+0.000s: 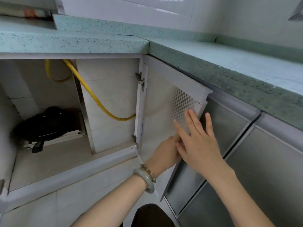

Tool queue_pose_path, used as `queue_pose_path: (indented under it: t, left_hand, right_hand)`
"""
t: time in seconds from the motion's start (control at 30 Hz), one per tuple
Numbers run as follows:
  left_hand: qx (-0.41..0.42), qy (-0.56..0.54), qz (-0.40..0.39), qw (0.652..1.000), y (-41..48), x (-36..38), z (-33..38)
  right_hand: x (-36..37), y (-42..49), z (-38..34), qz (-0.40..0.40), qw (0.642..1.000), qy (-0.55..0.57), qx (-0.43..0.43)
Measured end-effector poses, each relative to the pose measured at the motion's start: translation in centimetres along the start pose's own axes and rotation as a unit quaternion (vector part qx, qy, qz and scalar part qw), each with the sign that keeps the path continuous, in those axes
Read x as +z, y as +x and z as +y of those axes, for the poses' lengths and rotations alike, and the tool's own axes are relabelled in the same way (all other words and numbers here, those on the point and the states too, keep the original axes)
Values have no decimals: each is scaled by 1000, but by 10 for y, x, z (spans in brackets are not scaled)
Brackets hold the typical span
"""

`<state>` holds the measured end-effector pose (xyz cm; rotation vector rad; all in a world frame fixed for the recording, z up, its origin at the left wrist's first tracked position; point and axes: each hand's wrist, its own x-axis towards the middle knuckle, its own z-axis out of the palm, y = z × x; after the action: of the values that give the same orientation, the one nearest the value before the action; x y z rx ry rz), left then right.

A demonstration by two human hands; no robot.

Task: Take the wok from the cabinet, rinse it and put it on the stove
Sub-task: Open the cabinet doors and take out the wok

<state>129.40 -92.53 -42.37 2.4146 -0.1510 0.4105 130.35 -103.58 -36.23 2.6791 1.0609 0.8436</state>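
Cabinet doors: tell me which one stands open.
The white patterned door under the counter corner, hinged beside the yellow hose, with both hands on it. The grey doors to its right are shut.

You face an open cabinet [49, 161] under the countertop [82, 43]. Deep in its left part the wok [47, 123] rests on a low shelf [68, 136], with its handle [38, 146] pointing toward you. A hose [91, 94] hangs to the wok's right, crossing before an inner panel [111, 99]. The door [164, 115] stands swung out at the right on 2 hinges [140, 80]. Your left hand [165, 153] is behind your right hand [195, 140], both against the door. Closed doors [246, 161] lie farther right.
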Motion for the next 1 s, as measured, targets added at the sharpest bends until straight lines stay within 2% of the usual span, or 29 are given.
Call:
queue_pose_path:
  t: [0.33,0.47,0.57,0.7,0.77,0.9,1.0]
  left_hand:
    - [42,1,38,998,22,32,-10]
    - [40,18,-9,999,12,33,-29]
    - [-27,56,-50,997,-10,19,-66]
    - [-187,12,-34,982,-54,-37,-100]
    - [-252,16,9,968,-84,-71,-113]
    - [-324,16,97,941,-136,-125,-133]
    - [-371,-1,145,917,-175,-160,-139]
  right_hand:
    - [9,0,19,-35,999,3,17]
    - [7,0,13,-28,999,28,27]
    - [8,7,-13,4,994,101,35]
    - [18,24,-62,6,982,183,-32]
    - [19,34,-88,-11,976,210,-63]
    - [24,55,-129,-46,962,245,-116]
    - [16,70,-158,-114,923,329,-161]
